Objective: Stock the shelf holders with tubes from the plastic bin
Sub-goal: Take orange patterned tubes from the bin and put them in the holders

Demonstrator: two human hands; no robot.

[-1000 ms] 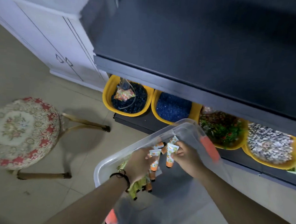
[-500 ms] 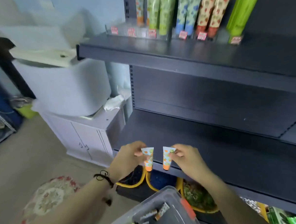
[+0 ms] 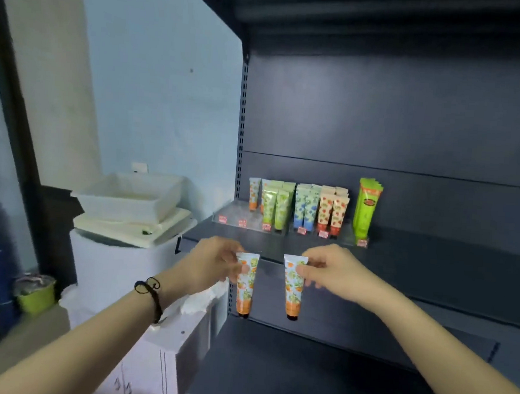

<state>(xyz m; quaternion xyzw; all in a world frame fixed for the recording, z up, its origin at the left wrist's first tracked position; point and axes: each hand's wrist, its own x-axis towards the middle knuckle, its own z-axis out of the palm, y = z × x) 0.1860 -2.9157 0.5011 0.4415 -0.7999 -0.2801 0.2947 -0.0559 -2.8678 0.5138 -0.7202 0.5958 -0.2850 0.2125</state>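
Observation:
My left hand (image 3: 214,266) pinches the flat top end of an orange-patterned tube (image 3: 245,288), which hangs cap down. My right hand (image 3: 332,271) pinches a second matching orange tube (image 3: 292,288) the same way. Both tubes hang in front of the dark shelf edge, below the clear shelf holders (image 3: 238,218). In the holders stand one orange-patterned tube (image 3: 253,193) at the left, then green tubes (image 3: 275,205), blue tubes (image 3: 305,207), red strawberry tubes (image 3: 331,211) and a tall lime-green tube (image 3: 366,209). The plastic bin is out of view.
The dark metal shelf (image 3: 432,264) runs to the right of the holders, with another shelf board (image 3: 302,369) below. Left of the rack stands a white cabinet (image 3: 118,267) with stacked white trays (image 3: 129,200) on top. A green bucket (image 3: 35,293) sits on the floor at far left.
Both hands lifted a tube each out of the bin and raised them. My view tilted up from the floor and bin to the shelf with the holders.

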